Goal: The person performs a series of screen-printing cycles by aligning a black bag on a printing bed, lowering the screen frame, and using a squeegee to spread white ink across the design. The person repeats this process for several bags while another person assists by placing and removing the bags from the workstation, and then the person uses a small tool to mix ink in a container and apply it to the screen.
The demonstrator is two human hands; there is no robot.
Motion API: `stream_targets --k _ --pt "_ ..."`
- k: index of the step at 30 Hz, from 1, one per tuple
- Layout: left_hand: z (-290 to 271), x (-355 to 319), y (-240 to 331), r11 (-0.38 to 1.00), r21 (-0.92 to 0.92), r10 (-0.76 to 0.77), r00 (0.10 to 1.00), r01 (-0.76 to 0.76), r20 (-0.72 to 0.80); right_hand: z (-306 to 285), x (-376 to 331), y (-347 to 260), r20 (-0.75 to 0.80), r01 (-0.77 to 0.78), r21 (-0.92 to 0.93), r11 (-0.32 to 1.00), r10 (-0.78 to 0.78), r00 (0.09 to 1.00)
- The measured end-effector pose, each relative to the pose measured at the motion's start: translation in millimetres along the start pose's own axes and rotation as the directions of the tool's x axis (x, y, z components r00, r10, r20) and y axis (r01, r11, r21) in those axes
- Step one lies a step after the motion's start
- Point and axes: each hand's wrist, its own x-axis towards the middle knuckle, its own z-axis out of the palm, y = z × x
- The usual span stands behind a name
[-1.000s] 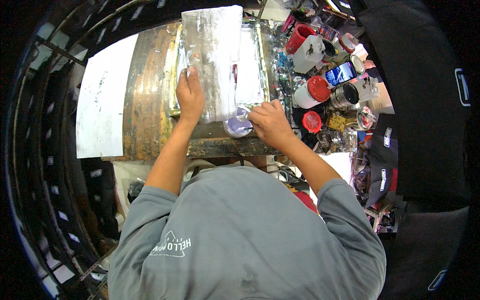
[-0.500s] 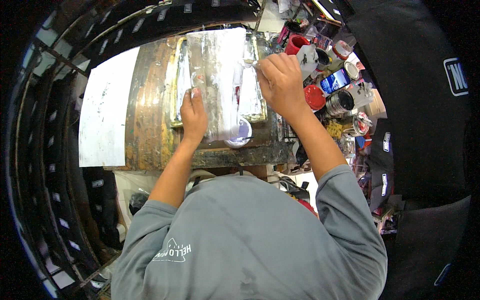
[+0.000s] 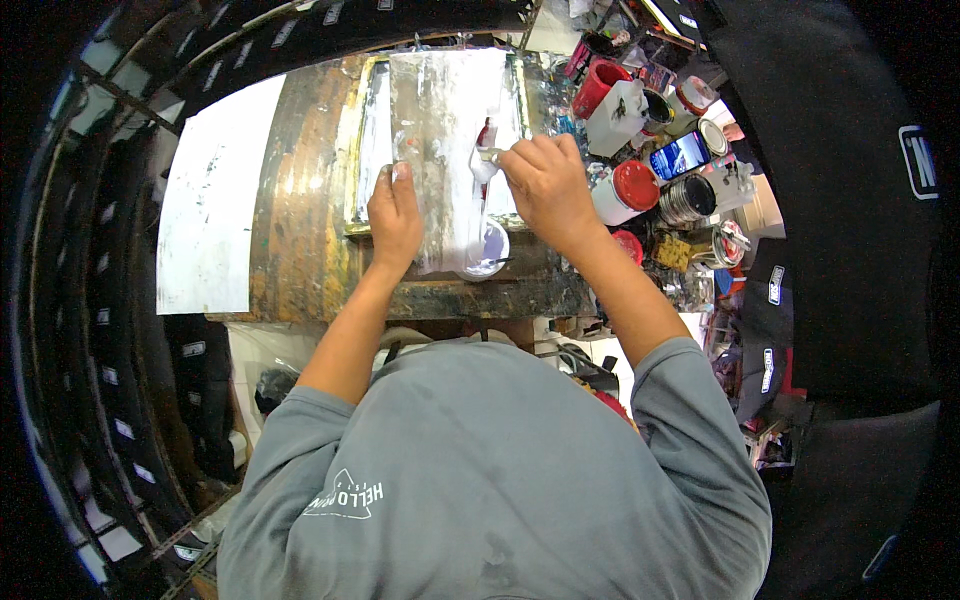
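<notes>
My left hand [image 3: 395,220] grips the left edge of a flat board [image 3: 432,150] smeared with white, its thumb on top. The board is held over a printing frame [image 3: 358,150] lying on the table. Pinched in my right hand [image 3: 547,190] is a small spatula [image 3: 484,163] with white paste on its blade, over the board's right side. A dark red streak [image 3: 487,130] shows beside the blade. Near the board's lower right corner stands a white tub [image 3: 503,238] with pale contents and a dark stick, partly hidden by the board.
A white sheet [image 3: 215,190] covers the left of the stained wooden table [image 3: 310,190]. Crowded at the right are a white jug [image 3: 615,122], a red-lidded jar [image 3: 632,188], a phone [image 3: 680,157], a dark tin [image 3: 690,202] and a yellow sponge [image 3: 672,252]. Black hanging fabric borders both sides.
My right hand has come nearer to me and slightly left, bringing the spatula down along the board. The board sits slightly farther right, still in my left hand. The whole view has shifted a little.
</notes>
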Motion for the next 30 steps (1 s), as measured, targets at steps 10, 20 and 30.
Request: stream_targets --k 10,20,30 --pt "3 5 -8 0.999 0.033 -0.007 1.0 0.007 0.008 23 -60 -24 0.116 0.021 0.055 0.998 -0.027 0.993" --pt "7 21 -8 0.998 0.061 0.027 0.998 -0.023 -0.062 44 -96 -38 0.235 0.032 0.088 0.996 -0.052 0.971" --pt "5 33 -7 0.998 0.041 0.046 0.995 -0.043 -0.09 49 -84 -11 0.436 -0.207 0.191 0.96 0.106 0.894"
